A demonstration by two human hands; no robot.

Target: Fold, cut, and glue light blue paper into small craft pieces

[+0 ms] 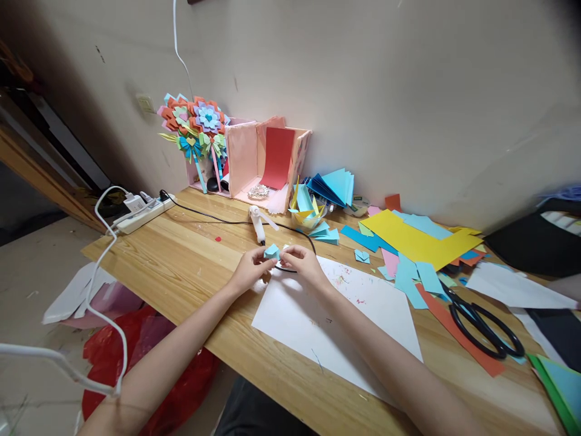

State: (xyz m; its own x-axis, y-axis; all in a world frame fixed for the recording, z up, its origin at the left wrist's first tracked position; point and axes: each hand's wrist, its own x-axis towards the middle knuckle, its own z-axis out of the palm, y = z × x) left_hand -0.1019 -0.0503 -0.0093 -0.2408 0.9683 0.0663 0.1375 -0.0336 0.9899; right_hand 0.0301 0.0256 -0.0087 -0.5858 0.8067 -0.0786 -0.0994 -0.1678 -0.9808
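Observation:
Just above the far left corner of a white paper sheet (336, 327), my left hand (251, 266) pinches a small light-blue folded paper piece (272, 252). My right hand (299, 261) is closed at the right edge of the same piece, thumb and forefinger together against it. Right behind my hands a white hot glue gun (258, 225) stands on the table, its black cord (213, 217) running left. Another light-blue folded paper heart (362, 257) lies beyond the sheet, to the right of my hands.
Black-handled scissors (485, 330), a yellow sheet (422, 239) and coloured paper scraps cover the right side. Paper flowers (207, 116), a pink box (242, 157) and a bowl of folded papers (308, 221) line the wall. A power strip (145, 216) sits at the left edge.

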